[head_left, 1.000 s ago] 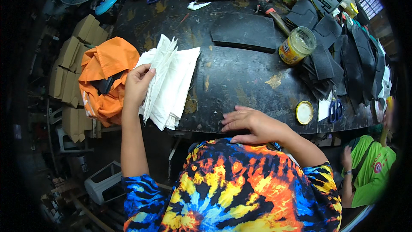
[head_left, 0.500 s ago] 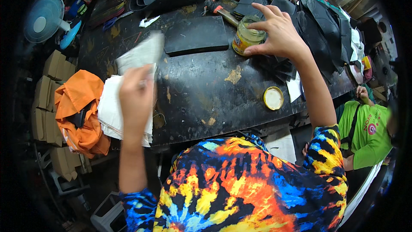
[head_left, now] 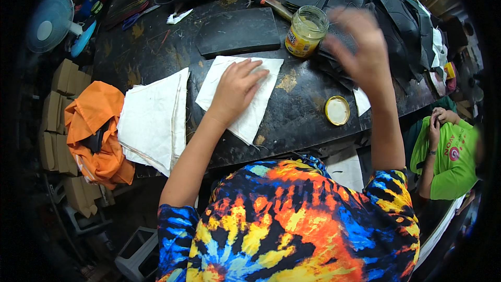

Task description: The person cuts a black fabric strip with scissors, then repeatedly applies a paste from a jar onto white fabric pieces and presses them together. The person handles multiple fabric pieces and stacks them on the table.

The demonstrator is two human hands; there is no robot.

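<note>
My left hand lies flat, fingers spread, on a single white fabric piece on the dark worktable. Left of it sits a stack of similar white fabric pieces with frayed edges. My right hand is blurred by motion just right of an open glass jar with a yellow label. A gap shows between its thumb and fingers, and I see nothing held there. The jar's contents look pale. Its yellow-rimmed lid rests with the pale inner side up, nearer to me.
Beyond the fabric lies a black rectangular block. A hammer is beside the jar, and black sheet pieces pile up at right. An orange cloth bundle and a fan are at left. A person in green sits at right.
My left hand has carried a white fabric piece rightward from the stack and laid it on the table. My right hand has moved off the jar to the right.
</note>
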